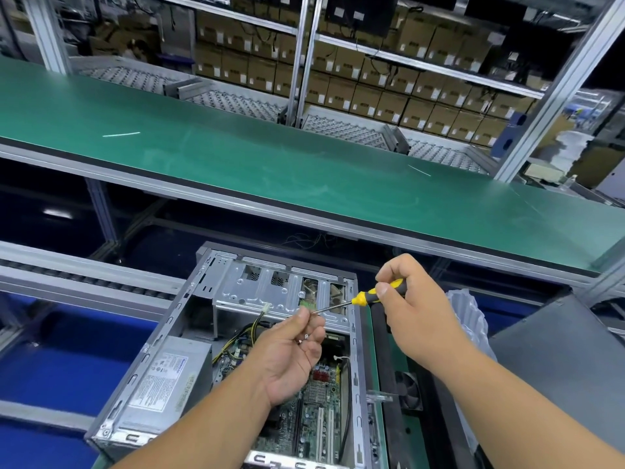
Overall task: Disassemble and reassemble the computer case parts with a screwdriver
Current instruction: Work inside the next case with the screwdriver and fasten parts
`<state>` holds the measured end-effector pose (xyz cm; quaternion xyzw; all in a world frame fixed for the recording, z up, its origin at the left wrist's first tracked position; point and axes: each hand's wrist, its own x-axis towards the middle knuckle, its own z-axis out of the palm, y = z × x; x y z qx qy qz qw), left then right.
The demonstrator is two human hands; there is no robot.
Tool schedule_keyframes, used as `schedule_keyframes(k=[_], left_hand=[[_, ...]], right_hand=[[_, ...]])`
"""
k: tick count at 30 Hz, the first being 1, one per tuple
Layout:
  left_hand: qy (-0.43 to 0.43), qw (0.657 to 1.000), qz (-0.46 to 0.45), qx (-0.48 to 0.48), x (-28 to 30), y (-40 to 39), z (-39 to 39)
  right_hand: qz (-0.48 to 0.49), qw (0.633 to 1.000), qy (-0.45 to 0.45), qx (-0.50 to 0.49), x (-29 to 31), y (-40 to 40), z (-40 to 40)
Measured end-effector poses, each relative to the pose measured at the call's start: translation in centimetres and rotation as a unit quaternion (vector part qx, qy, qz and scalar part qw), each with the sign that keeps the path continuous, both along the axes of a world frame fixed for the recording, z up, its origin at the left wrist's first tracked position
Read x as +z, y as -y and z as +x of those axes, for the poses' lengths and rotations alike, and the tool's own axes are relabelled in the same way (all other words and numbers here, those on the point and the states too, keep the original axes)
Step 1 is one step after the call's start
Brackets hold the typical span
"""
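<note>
The open computer case (236,350) lies on its side at the near edge of the counter (389,394), its motherboard (314,411) and power supply (169,370) exposed and the silver drive cage (270,286) at its far end. The right hand (412,306) has its grip wrapped round the yellow-and-black handle of the screwdriver (368,297), thumb laid along the handle. The tool's long axis runs nearly level, slanting a little downward from the handle at the right to the tip at the left. That tip ends right at the fingertips of the left hand (294,353), which hovers above the case interior with thumb and forefinger pressed together on something small; it looks like a screw (306,336) or two sits against the fingers, though the pieces are too small to be sure. Whether the tip touches what is pinched I cannot tell. So the fastener lies to the left of the tool hand, on the line of the shaft, and the left hand is the nearer one to the drive cage just beyond it. The next move probably turns on mating tip and screw before carrying them to a hole in the cage.
</note>
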<state>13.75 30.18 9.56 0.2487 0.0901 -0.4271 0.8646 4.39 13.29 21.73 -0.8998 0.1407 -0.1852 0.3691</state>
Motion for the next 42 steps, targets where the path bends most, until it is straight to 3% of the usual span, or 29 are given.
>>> schedule_keyframes(k=[11,16,23,29,42], left_hand=[[0.044,0.998,0.028,-0.046,-0.8,0.0,0.6],[0.019,0.978,0.209,-0.004,-2.3,-0.3,0.8],[-0.006,0.945,0.325,0.021,-3.4,0.4,0.9],[0.009,0.949,0.312,-0.041,-3.1,0.7,0.7],[-0.006,0.963,0.269,-0.029,-3.6,1.3,1.1]], right_hand=[[-0.065,0.998,-0.003,0.013,-0.5,-0.3,1.2],[-0.125,0.992,-0.020,0.027,-0.5,-0.8,4.5],[-0.186,0.976,-0.091,0.061,-1.9,-2.2,8.2],[-0.228,0.963,-0.111,0.090,-2.1,-2.6,9.7],[-0.295,0.926,-0.169,0.162,-0.6,-4.0,11.2]])
